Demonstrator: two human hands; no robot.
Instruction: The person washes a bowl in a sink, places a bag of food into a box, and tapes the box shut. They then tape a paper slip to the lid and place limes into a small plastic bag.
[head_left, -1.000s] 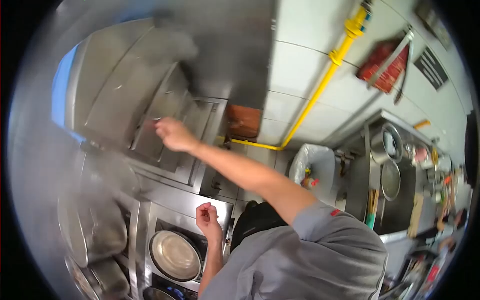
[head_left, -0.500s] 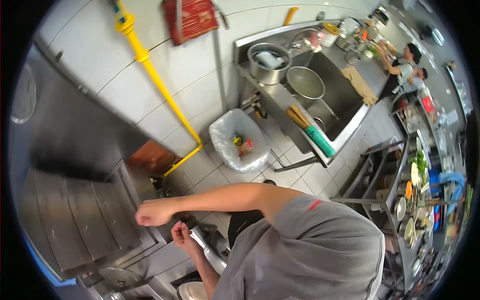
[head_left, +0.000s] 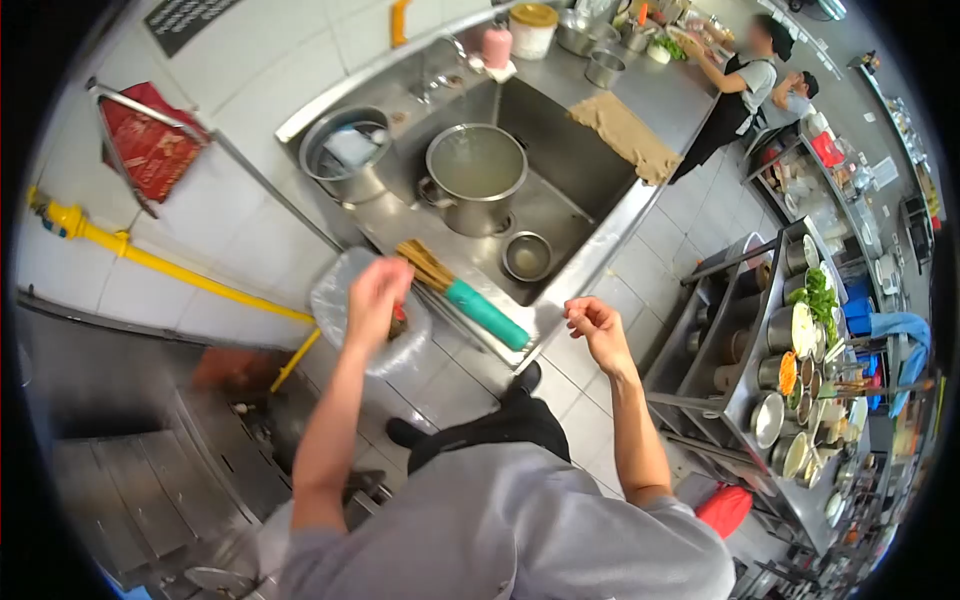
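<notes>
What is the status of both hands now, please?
Left hand loosely closed above the lined bin, hold unclear. Right hand open, empty. Sink ahead; nothing between.

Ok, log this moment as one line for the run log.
left hand: raised over lined bin, curled, contents unclear | right hand: free, empty, loosely open | ahead: sink with large pot, small bowl

Plastic-lined waste bin (head_left: 335,300) on floor by wall, just beside sink unit, scraps inside, partly hidden
</notes>
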